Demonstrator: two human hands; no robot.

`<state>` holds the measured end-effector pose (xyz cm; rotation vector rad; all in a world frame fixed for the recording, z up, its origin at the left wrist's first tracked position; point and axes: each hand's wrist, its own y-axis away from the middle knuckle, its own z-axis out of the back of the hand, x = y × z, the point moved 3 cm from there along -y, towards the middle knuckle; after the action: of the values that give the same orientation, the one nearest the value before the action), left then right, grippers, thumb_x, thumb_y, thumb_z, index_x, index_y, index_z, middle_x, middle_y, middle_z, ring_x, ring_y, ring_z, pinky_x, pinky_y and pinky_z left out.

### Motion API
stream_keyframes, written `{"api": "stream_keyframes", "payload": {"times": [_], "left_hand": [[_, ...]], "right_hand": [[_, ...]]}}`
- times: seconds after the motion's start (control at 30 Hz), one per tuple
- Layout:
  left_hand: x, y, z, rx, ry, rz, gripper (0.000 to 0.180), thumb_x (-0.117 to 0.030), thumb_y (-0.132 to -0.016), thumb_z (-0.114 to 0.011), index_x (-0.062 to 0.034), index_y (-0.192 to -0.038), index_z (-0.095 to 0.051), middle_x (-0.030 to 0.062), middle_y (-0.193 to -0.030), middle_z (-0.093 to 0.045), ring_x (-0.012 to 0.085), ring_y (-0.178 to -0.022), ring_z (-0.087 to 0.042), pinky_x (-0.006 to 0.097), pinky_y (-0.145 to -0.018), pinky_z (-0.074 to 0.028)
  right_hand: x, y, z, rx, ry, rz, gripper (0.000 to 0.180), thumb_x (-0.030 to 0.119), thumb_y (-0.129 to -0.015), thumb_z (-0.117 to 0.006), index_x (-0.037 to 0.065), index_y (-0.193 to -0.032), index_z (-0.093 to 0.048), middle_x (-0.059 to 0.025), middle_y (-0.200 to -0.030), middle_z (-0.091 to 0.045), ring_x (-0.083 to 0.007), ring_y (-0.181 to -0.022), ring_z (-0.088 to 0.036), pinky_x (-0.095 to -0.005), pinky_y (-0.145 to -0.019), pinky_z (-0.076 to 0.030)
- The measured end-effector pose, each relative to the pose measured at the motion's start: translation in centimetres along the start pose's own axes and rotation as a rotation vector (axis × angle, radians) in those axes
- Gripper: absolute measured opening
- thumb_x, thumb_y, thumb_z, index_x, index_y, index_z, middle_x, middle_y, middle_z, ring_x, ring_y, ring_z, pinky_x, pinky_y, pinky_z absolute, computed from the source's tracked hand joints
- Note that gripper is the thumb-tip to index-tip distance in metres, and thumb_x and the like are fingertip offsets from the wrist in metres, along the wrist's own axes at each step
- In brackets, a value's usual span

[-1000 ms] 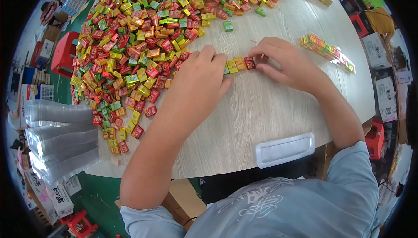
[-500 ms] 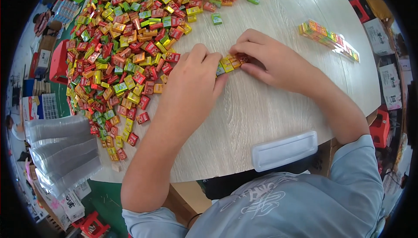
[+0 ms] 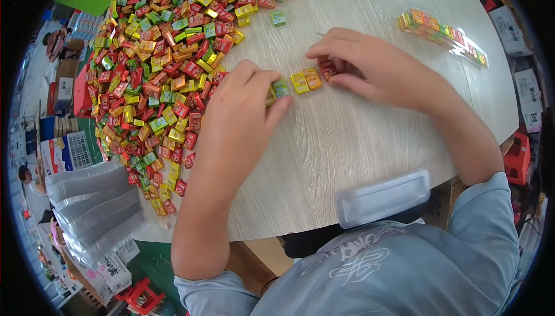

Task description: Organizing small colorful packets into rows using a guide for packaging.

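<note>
On the pale, wood-grained table point(image 3: 347, 148), we see a yellow box point(image 3: 300, 83) and an orange box point(image 3: 312, 78), glossy and blocky, lying side by side, long axes pointing away from us and tilted slightly left. Our left hand point(image 3: 247, 99) closes its fingers around a green box point(image 3: 280, 89) just left of the pair, and our right hand point(image 3: 370, 68) pinches a partly hidden red box point(image 3: 328, 68) to their right. Farther left spreads a heap of shiny boxes point(image 3: 167, 73); nearer us lies a smooth plastic tray point(image 3: 384, 197).
</note>
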<state>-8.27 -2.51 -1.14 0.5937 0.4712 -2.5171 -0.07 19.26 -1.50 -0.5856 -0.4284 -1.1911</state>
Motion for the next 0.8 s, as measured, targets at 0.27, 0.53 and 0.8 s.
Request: {"api": "stream_keyframes", "payload": {"times": [0.27,0.53,0.8], "left_hand": [[-0.8,-0.3,-0.5,-0.024,-0.023,-0.026,0.03,-0.011,-0.088,-0.082,0.0017,-0.113,-0.071,0.0133,-0.099,-0.064,0.0263,-0.076,-0.064,0.037,-0.069,-0.054],[-2.3,0.0,-0.8,-0.028,-0.091,-0.025,0.029,-0.009,-0.088,-0.082,0.0014,-0.112,-0.071,0.0145,-0.099,-0.064,0.0311,-0.083,-0.065,0.041,-0.076,-0.053],[-0.7,0.5,0.5,-0.031,-0.032,0.102,0.029,-0.014,-0.089,-0.08,0.0017,-0.111,-0.07,0.0172,-0.103,-0.062,0.0374,-0.097,-0.065,0.046,-0.086,-0.054]], "right_hand": [[0.6,-0.1,-0.4,-0.042,0.066,0.087,0.036,0.003,-0.092,-0.068,0.001,-0.128,-0.063,-0.013,-0.107,-0.063,-0.0304,-0.098,-0.066,-0.0412,-0.089,-0.054],[1.0,0.1,-0.8,-0.023,0.053,0.062,0.036,0.003,-0.092,-0.069,0.004,-0.127,-0.063,-0.0143,-0.109,-0.064,-0.0335,-0.1,-0.067,-0.0431,-0.088,-0.054],[-0.4,0.7,1.2,0.1,0.025,-0.146,0.044,0.0,-0.09,-0.072,0.002,-0.133,-0.062,-0.0143,-0.115,-0.062,-0.0324,-0.104,-0.064,-0.0416,-0.092,-0.053]]}}
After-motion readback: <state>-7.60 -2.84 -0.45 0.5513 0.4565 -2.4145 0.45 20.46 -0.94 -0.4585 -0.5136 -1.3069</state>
